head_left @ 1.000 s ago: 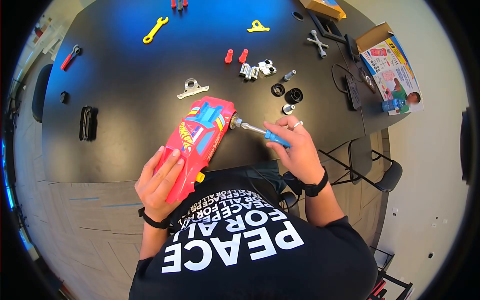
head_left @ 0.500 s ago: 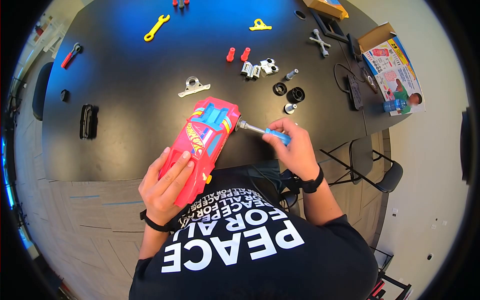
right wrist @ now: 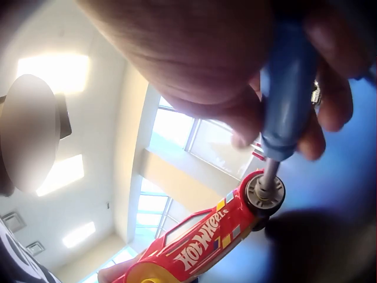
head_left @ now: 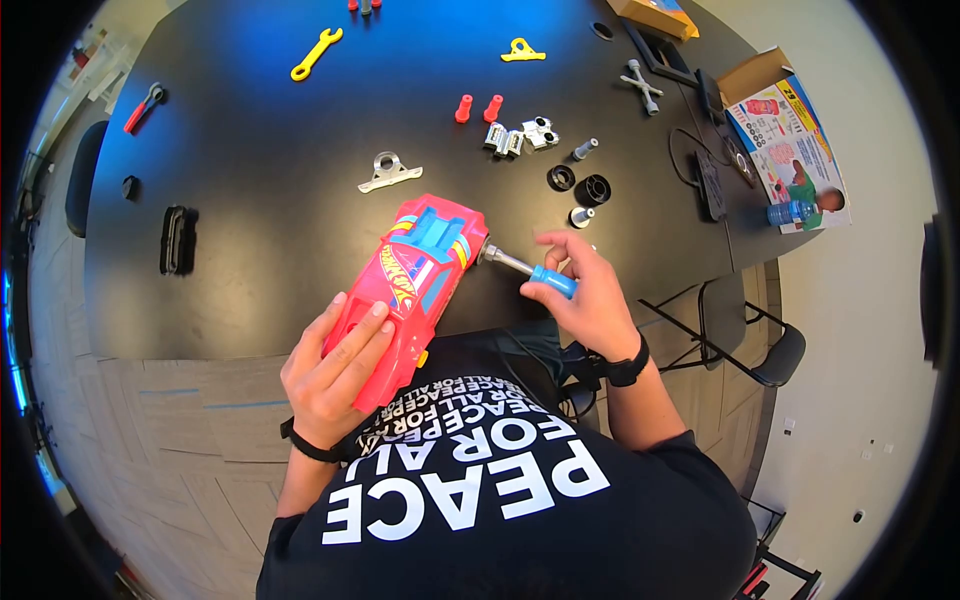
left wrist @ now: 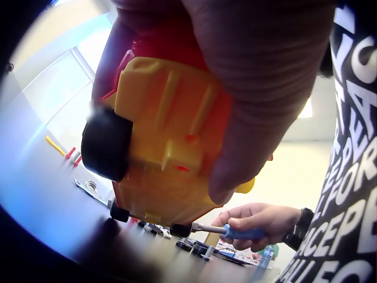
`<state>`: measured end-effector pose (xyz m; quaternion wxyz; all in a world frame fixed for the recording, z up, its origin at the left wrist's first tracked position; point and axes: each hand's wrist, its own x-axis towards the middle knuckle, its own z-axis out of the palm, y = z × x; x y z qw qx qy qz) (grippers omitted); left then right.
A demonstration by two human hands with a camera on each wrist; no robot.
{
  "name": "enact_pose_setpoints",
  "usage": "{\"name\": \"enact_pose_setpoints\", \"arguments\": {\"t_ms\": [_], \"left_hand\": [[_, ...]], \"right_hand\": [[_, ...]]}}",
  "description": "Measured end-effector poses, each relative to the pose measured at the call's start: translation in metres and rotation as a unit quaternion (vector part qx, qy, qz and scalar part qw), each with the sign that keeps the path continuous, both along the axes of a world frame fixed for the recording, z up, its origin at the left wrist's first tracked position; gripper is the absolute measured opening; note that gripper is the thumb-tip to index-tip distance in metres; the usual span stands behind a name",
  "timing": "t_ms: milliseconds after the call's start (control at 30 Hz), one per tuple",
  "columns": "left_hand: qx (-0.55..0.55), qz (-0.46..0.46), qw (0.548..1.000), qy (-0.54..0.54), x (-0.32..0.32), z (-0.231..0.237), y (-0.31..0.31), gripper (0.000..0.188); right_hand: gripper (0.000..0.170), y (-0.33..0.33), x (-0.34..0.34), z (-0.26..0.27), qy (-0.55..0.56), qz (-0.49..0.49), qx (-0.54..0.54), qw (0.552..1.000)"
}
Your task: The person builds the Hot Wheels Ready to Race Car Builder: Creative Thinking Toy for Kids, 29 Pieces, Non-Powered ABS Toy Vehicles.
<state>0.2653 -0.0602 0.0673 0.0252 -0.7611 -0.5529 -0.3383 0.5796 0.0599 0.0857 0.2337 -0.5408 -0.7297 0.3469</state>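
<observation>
A red toy car (head_left: pixel 415 270) with blue windows is tilted above the table's near edge. My left hand (head_left: pixel 333 372) grips its rear part, fingers across the top and, in the left wrist view, thumb on the yellow underside (left wrist: pixel 177 118). My right hand (head_left: pixel 592 300) holds the blue handle (head_left: pixel 553 281) of a screwdriver. Its metal tip meets the hub of a wheel (right wrist: pixel 265 191) at the car's far end, seen in the right wrist view. One black wheel (left wrist: pixel 107 143) is on the car's other side in the left wrist view.
On the black table (head_left: pixel 250 270) lie a clear bracket (head_left: pixel 388 175), black wheels (head_left: pixel 592 189), silver engine parts (head_left: pixel 505 140), red pegs (head_left: pixel 463 108), a yellow wrench (head_left: pixel 316 55), a yellow bracket (head_left: pixel 522 51) and a cross wrench (head_left: pixel 640 88). A printed box (head_left: pixel 785 140) stands at the right.
The car and my left hand have shifted slightly right. My right hand's fingers have changed position around the screwdriver handle, with the index finger now lifted off it.
</observation>
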Motion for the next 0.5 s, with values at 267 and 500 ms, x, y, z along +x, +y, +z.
{"name": "enact_pose_setpoints", "arguments": {"t_ms": [267,500], "left_hand": [[-0.002,-0.005,1.0,-0.001,0.001,0.002,0.0,0.041],[0.002,-0.009,1.0,0.003,0.002,0.001,0.0,0.042]], "right_hand": [[0.035,0.004,0.006,-0.012,0.017,0.029,0.012,0.999],[0.04,0.002,0.003,-0.004,-0.012,0.032,0.052,0.998]]}}
